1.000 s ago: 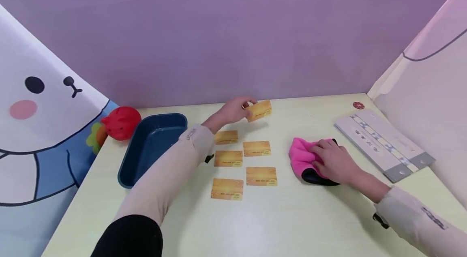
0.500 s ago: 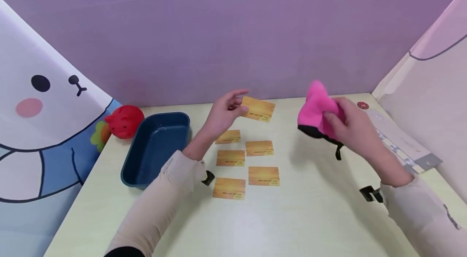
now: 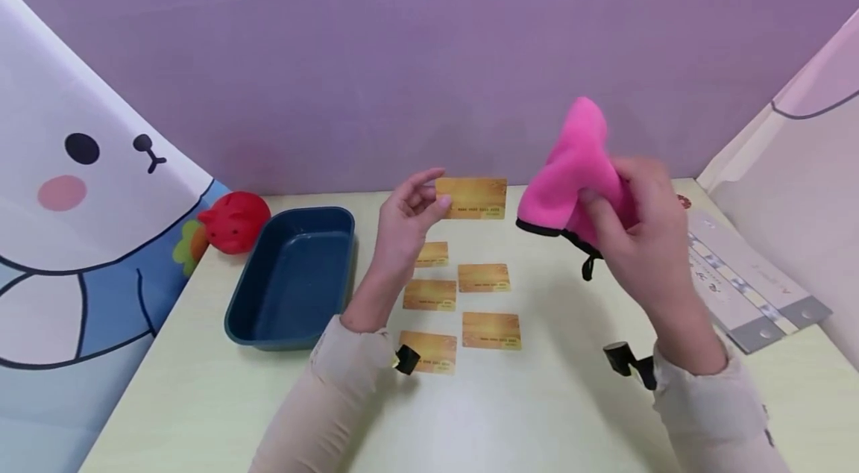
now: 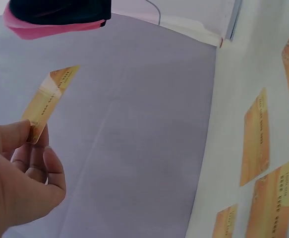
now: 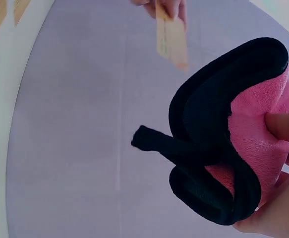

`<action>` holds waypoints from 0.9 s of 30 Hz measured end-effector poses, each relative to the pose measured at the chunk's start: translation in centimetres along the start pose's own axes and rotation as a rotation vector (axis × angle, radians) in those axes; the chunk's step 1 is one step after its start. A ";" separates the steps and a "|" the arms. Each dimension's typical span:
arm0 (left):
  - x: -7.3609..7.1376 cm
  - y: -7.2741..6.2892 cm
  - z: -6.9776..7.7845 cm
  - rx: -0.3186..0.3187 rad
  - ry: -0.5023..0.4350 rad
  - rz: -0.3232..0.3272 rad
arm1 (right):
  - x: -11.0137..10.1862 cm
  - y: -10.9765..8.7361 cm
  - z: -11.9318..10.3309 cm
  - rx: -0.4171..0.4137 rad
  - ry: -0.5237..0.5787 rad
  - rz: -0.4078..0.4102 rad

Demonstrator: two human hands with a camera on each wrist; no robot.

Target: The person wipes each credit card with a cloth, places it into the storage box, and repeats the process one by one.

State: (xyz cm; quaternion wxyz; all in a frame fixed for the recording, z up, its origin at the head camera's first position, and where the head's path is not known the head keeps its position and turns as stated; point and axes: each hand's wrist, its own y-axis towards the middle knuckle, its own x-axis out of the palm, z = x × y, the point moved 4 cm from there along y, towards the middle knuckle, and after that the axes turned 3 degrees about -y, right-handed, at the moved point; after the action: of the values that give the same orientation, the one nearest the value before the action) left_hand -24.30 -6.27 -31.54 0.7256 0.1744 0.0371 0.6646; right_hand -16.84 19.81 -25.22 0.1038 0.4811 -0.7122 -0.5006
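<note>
My left hand (image 3: 405,223) pinches a gold bank card (image 3: 475,198) between thumb and fingers, raised over the far side of the table with its printed face toward the head camera. In the left wrist view that card (image 4: 45,101) looks slightly bent. My right hand (image 3: 647,234) grips a soft pink cleaning cloth (image 3: 570,174) with black edging and a small black hanging loop, held up in the air to the right of the card. The right wrist view shows the cloth (image 5: 263,109) folded over, squeezed between thumb and fingers. Several similar cards (image 3: 491,330) lie below in two columns.
A dark blue tray (image 3: 235,335) stands left of the cards, with a red piggy bank (image 3: 236,222) behind it. On the right lies a flat grey-white box (image 3: 758,286) beside a small red disc (image 3: 683,201). A purple backdrop (image 3: 429,63) rises along the table's far edge.
My right hand has lifted the pink cloth off the table and brought it up and slightly left. The left hand has turned its card to face the head camera.
</note>
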 end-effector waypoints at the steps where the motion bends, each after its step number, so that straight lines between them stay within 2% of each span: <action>1: 0.1 -0.1 0.0 0.008 0.002 0.005 | 0.2 -0.2 -0.1 0.005 0.008 -0.006; 5: 0.6 -0.8 -0.1 0.059 0.031 0.032 | 0.9 -0.9 -0.3 0.010 0.000 -0.025; 8: 1.1 -1.3 -0.1 0.103 0.045 0.040 | 1.5 -1.3 -0.4 -0.020 -0.018 -0.006; 11: 1.7 -1.7 -0.2 0.133 0.040 0.035 | 2.2 -1.6 -0.9 -0.100 -0.015 0.056; 16: 2.5 -2.2 -0.1 0.154 0.036 0.036 | 3.0 -2.0 -2.3 -0.275 -0.028 0.215; 19: 2.9 -2.5 0.1 0.158 0.043 0.035 | 3.6 -2.5 -3.0 -0.350 -0.059 0.263; 24: 3.6 -3.3 0.5 0.152 0.045 -0.001 | 4.9 -3.1 -3.3 -0.409 -0.121 0.242; 27: 3.9 -3.7 0.8 0.137 0.047 -0.034 | 5.6 -3.4 -3.1 -0.423 -0.194 0.175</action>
State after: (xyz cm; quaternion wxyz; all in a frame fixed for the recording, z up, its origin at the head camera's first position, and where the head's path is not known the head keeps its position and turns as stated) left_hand -20.14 -2.78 -31.23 0.7220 0.2074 0.1028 0.6520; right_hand -15.81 13.40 -28.32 0.1762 0.3348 -0.6372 -0.6714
